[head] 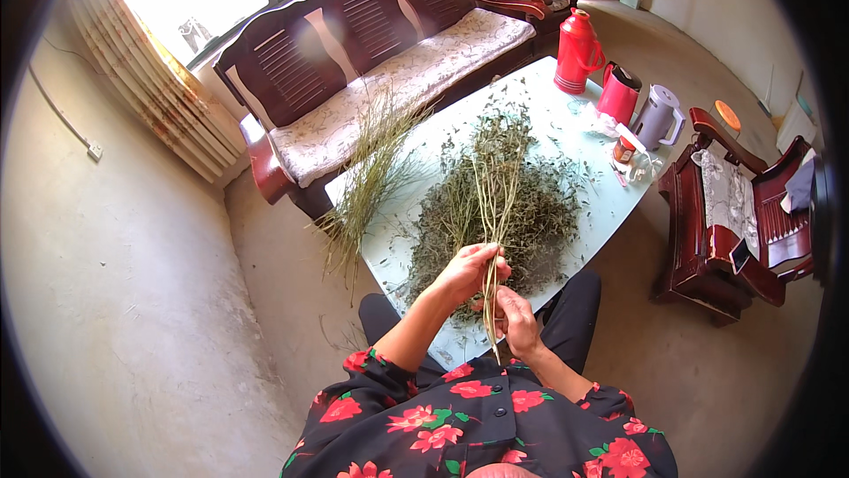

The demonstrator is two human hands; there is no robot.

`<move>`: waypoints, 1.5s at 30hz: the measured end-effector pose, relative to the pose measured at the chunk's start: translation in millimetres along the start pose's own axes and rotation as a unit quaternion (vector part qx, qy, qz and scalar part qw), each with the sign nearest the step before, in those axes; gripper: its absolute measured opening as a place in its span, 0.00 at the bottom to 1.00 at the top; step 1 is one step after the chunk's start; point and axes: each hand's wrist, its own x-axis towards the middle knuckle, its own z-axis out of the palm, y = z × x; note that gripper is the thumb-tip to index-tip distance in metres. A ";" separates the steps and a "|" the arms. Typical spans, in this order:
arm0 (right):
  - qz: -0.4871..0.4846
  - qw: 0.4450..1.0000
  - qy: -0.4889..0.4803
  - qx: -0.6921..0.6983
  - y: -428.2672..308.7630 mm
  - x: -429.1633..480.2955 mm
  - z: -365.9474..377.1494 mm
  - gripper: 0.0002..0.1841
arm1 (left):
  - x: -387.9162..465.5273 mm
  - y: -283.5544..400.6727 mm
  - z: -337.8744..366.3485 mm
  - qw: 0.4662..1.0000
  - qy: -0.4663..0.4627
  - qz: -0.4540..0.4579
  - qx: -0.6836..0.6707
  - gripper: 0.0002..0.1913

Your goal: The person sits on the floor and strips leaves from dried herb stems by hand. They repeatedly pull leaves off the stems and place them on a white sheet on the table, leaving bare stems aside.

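Observation:
My left hand (472, 272) is closed around a bundle of dried plant stems (492, 213), whose leafy tops point away from me. Lower on the same stems, near their cut ends, my right hand (517, 320) grips them with thumb and fingers. Beneath and beyond the bundle, a wide heap of dried leafy plants (547, 213) covers the middle of the pale glass-topped table (607, 203). Left of the heap, a pile of thin, mostly bare stems (371, 179) lies across the table's edge, with its ends hanging over the floor.
A red thermos flask (576, 53), a red kettle (618, 93), a grey jug (656, 116) and a small jar (623, 150) stand at the table's far right. A wooden sofa (398, 73) runs along the far side. A wooden armchair (723, 246) is at the right.

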 end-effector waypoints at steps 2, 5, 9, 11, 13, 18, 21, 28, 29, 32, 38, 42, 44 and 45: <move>0.008 1.000 -0.026 -0.002 2.1 -1.6 2.3 0.19 | 0.3 6.2 -0.3 1.000 -0.010 0.012 -0.002 0.10; 0.014 0.994 -0.090 0.061 3.3 0.8 2.1 0.21 | 0.1 10.3 0.0 1.000 -0.023 0.009 -0.019 0.09; 0.016 0.988 -0.152 0.024 2.8 5.5 2.5 0.21 | -2.9 12.2 -0.2 0.999 -0.029 0.008 -0.028 0.09; 0.002 0.988 -0.155 -0.017 1.8 6.8 3.8 0.20 | -4.3 13.8 -1.1 0.998 -0.039 -0.008 -0.057 0.09; -0.003 0.985 -0.170 -0.034 0.5 6.7 5.1 0.20 | -4.6 17.2 -3.1 0.997 -0.047 -0.006 -0.055 0.09; 0.022 0.985 -0.154 0.079 -3.8 4.3 5.5 0.17 | -0.2 20.8 -4.3 0.999 -0.028 -0.027 -0.034 0.09; 0.032 0.989 -0.128 0.073 -8.0 6.3 6.1 0.15 | 1.4 22.5 -2.5 0.997 -0.035 -0.046 -0.059 0.09; -0.008 0.983 -0.166 -0.084 -16.0 -9.4 6.6 0.12 | -5.9 37.2 -0.5 0.988 -0.041 -0.080 -0.126 0.10; -0.001 0.980 -0.183 -0.081 -13.3 -10.5 4.4 0.11 | -7.6 39.7 -1.1 0.989 -0.045 -0.077 -0.120 0.10; -0.035 0.991 -0.091 -0.091 1.3 3.0 -11.9 0.11 | -14.4 44.9 -2.9 0.995 -0.014 -0.061 -0.074 0.11; -0.145 0.814 0.100 -0.553 16.5 74.4 -55.5 0.21 | -26.7 54.7 -2.5 1.000 0.013 -0.022 -0.012 0.11; 0.024 0.986 -0.124 -0.106 -1.7 59.2 -29.5 0.25 | -26.4 55.8 -2.5 0.998 0.041 0.003 0.036 0.10; 0.118 0.979 -0.166 -0.025 -9.3 38.9 -4.5 0.23 | -22.2 52.2 -2.9 0.999 0.036 0.005 0.027 0.10; 0.104 0.970 -0.221 0.014 -10.9 31.4 7.1 0.21 | -18.9 49.1 -2.5 0.998 0.041 0.010 0.040 0.09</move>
